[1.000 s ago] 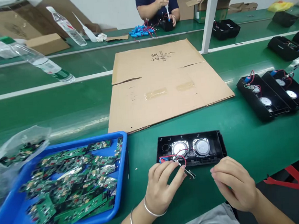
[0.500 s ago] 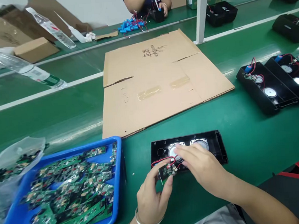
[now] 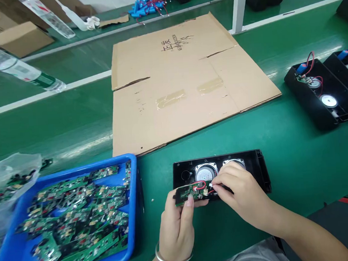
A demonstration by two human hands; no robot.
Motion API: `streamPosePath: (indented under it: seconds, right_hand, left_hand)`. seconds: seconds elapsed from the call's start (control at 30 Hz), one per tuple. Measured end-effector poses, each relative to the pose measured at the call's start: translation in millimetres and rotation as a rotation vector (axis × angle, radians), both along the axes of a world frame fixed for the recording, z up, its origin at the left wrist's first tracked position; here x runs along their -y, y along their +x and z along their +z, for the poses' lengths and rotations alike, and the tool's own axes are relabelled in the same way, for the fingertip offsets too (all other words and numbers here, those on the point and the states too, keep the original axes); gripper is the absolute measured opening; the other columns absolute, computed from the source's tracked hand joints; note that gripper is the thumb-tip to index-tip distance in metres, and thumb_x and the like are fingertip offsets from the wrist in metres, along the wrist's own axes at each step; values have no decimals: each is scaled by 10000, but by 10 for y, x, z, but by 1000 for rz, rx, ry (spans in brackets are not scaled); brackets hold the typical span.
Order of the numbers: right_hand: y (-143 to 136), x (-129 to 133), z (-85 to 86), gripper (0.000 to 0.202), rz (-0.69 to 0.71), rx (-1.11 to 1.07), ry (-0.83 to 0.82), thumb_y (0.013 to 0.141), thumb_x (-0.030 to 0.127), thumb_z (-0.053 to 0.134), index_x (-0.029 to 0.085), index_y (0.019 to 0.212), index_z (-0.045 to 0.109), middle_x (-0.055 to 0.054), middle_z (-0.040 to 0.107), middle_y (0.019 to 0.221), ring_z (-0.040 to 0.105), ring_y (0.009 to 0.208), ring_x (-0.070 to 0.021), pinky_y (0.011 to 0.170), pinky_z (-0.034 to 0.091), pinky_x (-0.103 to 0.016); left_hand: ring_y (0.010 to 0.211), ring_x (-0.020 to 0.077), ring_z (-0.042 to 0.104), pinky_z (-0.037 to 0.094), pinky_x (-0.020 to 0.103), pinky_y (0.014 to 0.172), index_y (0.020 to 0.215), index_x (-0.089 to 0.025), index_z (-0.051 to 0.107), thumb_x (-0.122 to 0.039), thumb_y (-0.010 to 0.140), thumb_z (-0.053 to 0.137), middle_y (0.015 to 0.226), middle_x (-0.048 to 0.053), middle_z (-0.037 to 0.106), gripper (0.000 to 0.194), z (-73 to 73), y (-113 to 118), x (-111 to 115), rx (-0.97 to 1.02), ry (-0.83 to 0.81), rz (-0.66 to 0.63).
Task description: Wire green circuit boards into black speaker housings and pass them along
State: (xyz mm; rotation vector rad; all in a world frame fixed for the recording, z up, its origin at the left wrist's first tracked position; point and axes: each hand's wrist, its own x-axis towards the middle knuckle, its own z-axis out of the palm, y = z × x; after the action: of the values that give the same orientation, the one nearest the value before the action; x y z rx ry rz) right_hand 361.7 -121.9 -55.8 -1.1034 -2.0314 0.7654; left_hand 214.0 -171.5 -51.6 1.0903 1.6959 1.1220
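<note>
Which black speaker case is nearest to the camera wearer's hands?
The speaker case partly hidden behind the right hand; the other cases lie farther right or back.

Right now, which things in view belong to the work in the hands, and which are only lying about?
Seemingly in the work:
circuit board, held in the left hand
small white connector, apparently pinched by the right hand
black speaker case by the hands
blue tray of similar boards

Seemingly lying about:
flat cardboard sheet
plastic bottles
small cardboard box
</note>
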Motion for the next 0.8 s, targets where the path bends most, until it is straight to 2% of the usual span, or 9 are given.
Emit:
streamPosePath:
  seconds: [0.1,0.23,0.47,0.63,0.8]
  right_hand:
    - [-49,0,-28,152,3,2,-7,831,81,519,153,726,600,-21,589,669,501,654,-142,583,427,-254]
    - [-59,0,-44,160,20,-12,-4,823,74,524,151,698,586,-15,573,655,485,648,-138,588,419,-247]
    - [-27,-10,-35,164,78,-9,-6,850,84,506,139,721,591,-24,566,674,474,665,-140,609,414,-253]
    - [-21,3,-45,233,108,10,6,904,135,436,140,738,600,-35,553,693,463,682,-147,618,422,-262]
    - [-4,0,-37,267,147,58,0,921,154,413,137,733,602,-39,540,700,459,689,-150,614,418,-267]
  left_hand:
    - [663,220,709,573,294,568,885,-203,522,-483,842,499,754,26,714,284,51,24,-35,33,-70,4]
    - [633,232,709,596,321,571,867,-198,523,-502,815,526,690,21,711,308,91,47,-85,115,-146,32]
    - [553,209,696,601,290,508,855,-182,524,-457,739,626,609,-12,671,315,109,55,-150,252,-213,136]
    - [589,205,702,615,315,541,812,-178,524,-399,773,590,669,0,688,234,177,81,-187,285,-224,110]
    - [603,204,703,608,309,560,819,-193,517,-414,789,572,661,-12,668,229,185,64,-191,260,-254,60]
